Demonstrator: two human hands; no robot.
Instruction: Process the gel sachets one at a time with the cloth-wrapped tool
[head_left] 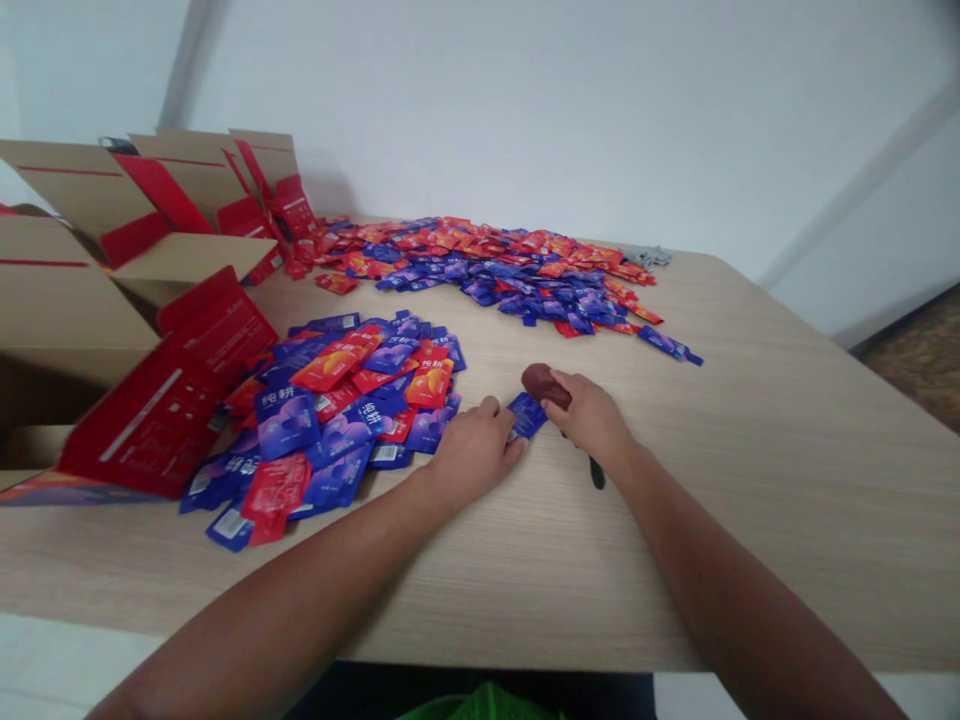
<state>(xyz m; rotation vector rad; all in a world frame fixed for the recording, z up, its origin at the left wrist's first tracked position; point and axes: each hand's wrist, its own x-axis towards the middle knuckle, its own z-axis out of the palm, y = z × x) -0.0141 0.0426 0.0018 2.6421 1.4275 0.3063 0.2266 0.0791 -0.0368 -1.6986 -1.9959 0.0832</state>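
Observation:
My left hand (474, 452) rests on the wooden table (750, 480), its fingers pinching a small blue sachet (527, 413). My right hand (589, 417) grips a tool with a dark red handle (543, 383) and a black end (596, 473) sticking out below the hand; the tool touches the same sachet. A near pile of red and blue sachets (337, 410) lies just left of my left hand. A larger spread of red and blue sachets (495, 265) lies at the far side of the table.
Open cardboard boxes with red inner flaps (97, 300) stand along the left edge, one red flap (157, 420) lying under the near pile. A small grey object (649, 256) sits at the far end of the spread. A white wall rises behind the table.

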